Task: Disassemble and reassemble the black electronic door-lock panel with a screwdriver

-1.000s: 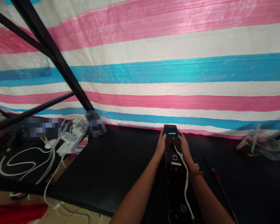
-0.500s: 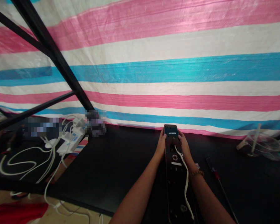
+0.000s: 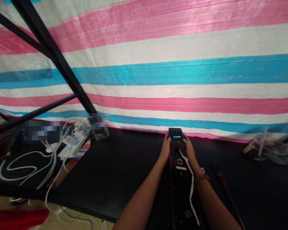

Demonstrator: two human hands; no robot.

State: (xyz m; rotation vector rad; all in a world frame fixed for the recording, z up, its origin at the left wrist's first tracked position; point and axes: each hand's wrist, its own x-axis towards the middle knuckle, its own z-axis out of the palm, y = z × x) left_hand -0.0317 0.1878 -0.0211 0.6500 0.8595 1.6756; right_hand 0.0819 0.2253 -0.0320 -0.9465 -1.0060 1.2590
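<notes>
A long, narrow black device panel [image 3: 180,179] lies lengthwise on the black table [image 3: 124,172], its far end pointing at the striped tarp. A white cable [image 3: 191,182] runs along its top face. My left hand [image 3: 165,149] grips the panel's left edge near the far end, fingers curled onto it. My right hand [image 3: 188,150] holds the right edge opposite, fingers closed on it; a beaded bracelet sits at that wrist.
A screwdriver [image 3: 224,185] with a red-and-black handle lies right of my right arm. A clear plastic container [image 3: 266,147] stands at the far right. White power strips and cables [image 3: 67,143] lie at the left by black metal frame bars [image 3: 55,57]. A striped tarp [image 3: 182,73] hangs behind.
</notes>
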